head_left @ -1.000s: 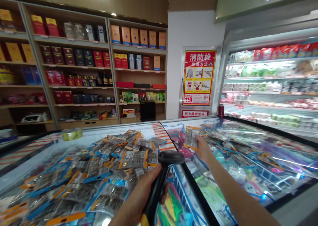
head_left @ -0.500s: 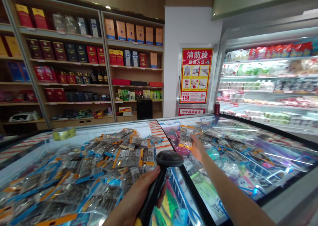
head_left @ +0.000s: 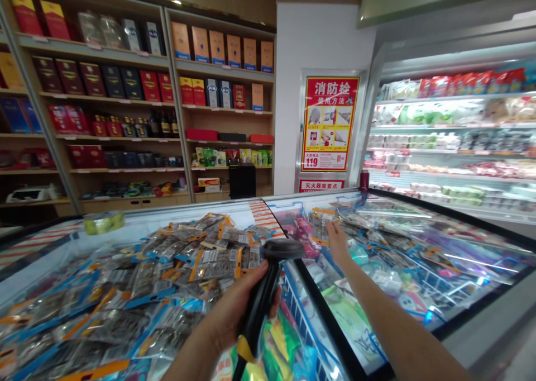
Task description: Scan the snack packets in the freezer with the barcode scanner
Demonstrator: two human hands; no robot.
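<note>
My left hand [head_left: 234, 308] is wrapped round the handle of a black barcode scanner [head_left: 262, 297] with a yellow patch near its base. The scanner's head points up and away over the freezer's divider. My right hand [head_left: 338, 244] reaches over the right side of the freezer, fingers stretched out. Just beyond its fingertips is a clear snack packet [head_left: 321, 223] with an orange edge; whether they touch it I cannot tell. More such packets [head_left: 355, 224] lie to the right of that hand. On the left side, a large heap of similar packets [head_left: 213, 263] has orange and blue edges.
A roll of yellowish tape [head_left: 104, 223] stands at the freezer's far left rim. A black divider [head_left: 324, 308] runs between the two halves, with wire baskets [head_left: 299, 319] of colourful bags below. Shelves of boxes [head_left: 154, 85] and a lit cooler [head_left: 452, 141] stand behind.
My right hand's fingers have straightened, and the packet they held upright sits lower behind them. The scanner in my left hand has shifted slightly left and up.
</note>
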